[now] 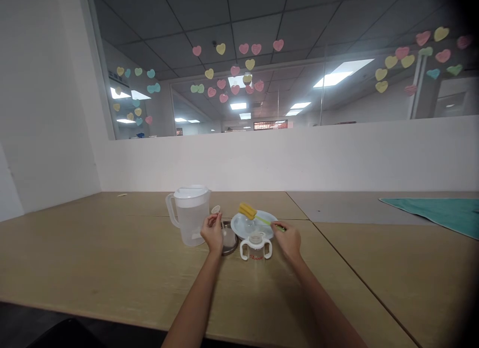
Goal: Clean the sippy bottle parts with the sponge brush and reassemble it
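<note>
My right hand [287, 239] is closed around the green handle of a sponge bottle brush [247, 211]. The brush's yellow head is raised over a pale, wide bowl [236, 228]. Pinched in the fingertips of my left hand [212, 231] is a small white round piece [216, 209], which may be part of a lid; its lower side is hidden by the fingers. Between both hands a clear baby cup [256, 252] with two white handles stands upright in front of the bowl. Partly behind my left hand lies a round metal tray [229, 250].
A translucent white pitcher [192, 218] with a lid stands just left of my left hand. At the far right a teal cloth [441, 213] lies on the wooden table [112, 258]. Behind the table rises a white wall [239, 163] with a window above, dotted with heart-shaped notes.
</note>
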A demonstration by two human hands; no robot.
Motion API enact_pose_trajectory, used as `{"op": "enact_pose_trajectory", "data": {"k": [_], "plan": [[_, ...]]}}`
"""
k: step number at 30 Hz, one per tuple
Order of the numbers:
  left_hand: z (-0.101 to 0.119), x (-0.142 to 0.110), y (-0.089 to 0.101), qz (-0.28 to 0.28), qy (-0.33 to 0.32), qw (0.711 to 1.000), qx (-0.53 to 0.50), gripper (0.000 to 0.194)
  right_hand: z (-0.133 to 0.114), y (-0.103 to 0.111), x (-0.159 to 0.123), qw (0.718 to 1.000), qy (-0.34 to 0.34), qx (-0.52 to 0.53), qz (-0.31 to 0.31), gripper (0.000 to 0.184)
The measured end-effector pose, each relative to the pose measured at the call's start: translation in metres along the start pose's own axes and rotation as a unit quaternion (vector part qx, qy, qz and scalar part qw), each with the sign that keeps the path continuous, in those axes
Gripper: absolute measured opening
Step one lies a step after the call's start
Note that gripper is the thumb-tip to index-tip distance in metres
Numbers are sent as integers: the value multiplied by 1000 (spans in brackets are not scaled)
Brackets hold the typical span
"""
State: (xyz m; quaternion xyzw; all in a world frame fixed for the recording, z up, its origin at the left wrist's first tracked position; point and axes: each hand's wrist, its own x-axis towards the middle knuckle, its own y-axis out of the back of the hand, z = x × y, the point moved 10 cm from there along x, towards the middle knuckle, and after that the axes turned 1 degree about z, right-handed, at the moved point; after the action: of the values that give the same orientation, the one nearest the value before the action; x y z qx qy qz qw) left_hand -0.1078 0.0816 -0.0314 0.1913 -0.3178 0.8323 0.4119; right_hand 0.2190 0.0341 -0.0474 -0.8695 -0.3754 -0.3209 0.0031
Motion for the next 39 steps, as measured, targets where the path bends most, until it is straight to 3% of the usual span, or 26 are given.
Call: {"op": "enact_pose_trajectory", "data": {"k": [3,7,14,22,26,31,35,39], "plan": [[-10,3,1,-22,12,999,43,29,9,13,2,997,-33,-53,46,31],[-33,3,-1,-70,49,988,131,29,17,16,3,994,-45,-80,58,31],[-52,4,-3,-109,69,969,210,13,8,19,0,990,-29,-112,80,31],[-33,-1,-2,-102,24,952,287,4,-4,19,0,993,26,-61,95,33],[-21,-3,-9,-119,-5,947,299,11,-10,11,-1,995,60,-38,66,40],[-10,-10,-22,-156,-47,937,310,21,-15,-4,-1,997,81,20,-2,46],[4,-24,-38,-213,-105,925,296,33,-16,-2,-3,997,67,38,-7,53],[12,-37,-51,-258,-161,887,348,36,-11,2,-3,997,31,75,4,57]]}}
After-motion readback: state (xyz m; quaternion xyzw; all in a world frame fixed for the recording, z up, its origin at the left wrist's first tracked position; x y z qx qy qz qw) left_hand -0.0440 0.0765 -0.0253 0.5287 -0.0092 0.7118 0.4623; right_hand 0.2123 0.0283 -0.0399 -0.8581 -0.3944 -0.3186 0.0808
